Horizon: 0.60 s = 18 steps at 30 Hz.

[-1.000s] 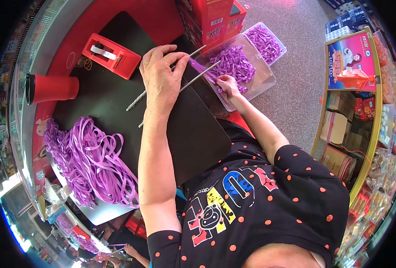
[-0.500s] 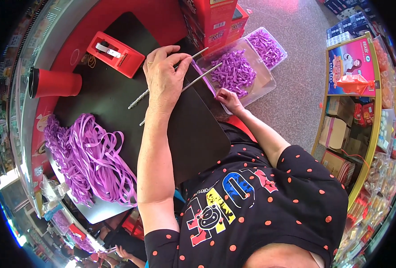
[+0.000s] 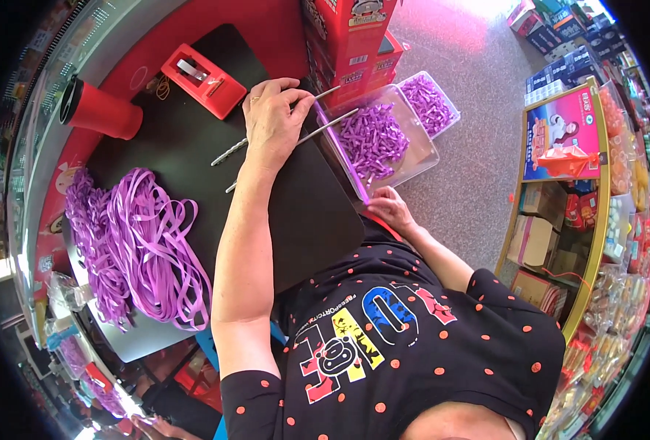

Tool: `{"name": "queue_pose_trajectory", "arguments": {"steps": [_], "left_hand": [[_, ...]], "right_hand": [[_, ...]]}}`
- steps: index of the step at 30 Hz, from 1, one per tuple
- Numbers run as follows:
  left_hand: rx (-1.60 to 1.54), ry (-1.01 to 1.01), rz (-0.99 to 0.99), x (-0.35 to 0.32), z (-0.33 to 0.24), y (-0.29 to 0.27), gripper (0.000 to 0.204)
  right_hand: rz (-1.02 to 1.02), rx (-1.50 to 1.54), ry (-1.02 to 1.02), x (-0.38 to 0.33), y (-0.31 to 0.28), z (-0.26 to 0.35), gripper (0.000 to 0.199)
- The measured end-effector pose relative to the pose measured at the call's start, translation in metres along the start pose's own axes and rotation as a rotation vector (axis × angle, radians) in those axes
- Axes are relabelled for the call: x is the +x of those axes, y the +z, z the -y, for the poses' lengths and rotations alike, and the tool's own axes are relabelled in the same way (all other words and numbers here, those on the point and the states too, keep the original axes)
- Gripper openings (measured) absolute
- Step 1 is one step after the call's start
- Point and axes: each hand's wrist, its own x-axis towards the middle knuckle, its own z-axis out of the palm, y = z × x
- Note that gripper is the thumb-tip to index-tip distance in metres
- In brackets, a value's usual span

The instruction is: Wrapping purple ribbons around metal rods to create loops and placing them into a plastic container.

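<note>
Pinching a purple ribbon (image 3: 353,177) by its lower end in the right hand (image 3: 391,211), just right of centre, evidently to hold it taut along the tub (image 3: 422,147), and bending the left hand (image 3: 272,121) over two metal rods (image 3: 328,127) at upper centre in a grip too hidden to judge.

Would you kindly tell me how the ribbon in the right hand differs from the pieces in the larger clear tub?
The held ribbon is one long, straight strip; the tub pieces are many and short. The held ribbon ends at the right hand; the tub pieces lie jumbled. Both are purple.
</note>
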Motion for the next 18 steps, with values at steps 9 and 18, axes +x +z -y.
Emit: {"name": "queue_pose_trajectory", "arguments": {"steps": [9,18], "left_hand": [[-0.023,0.027,-0.057,-0.001,0.007,0.007,0.016],[0.036,-0.008,-0.031,0.0,0.006,0.009,0.017]], "right_hand": [[0.029,-0.407,-0.425,-0.033,-0.073,0.114,0.019],[-0.071,-0.117,-0.03,-0.057,-0.071,0.149,0.038]]}}
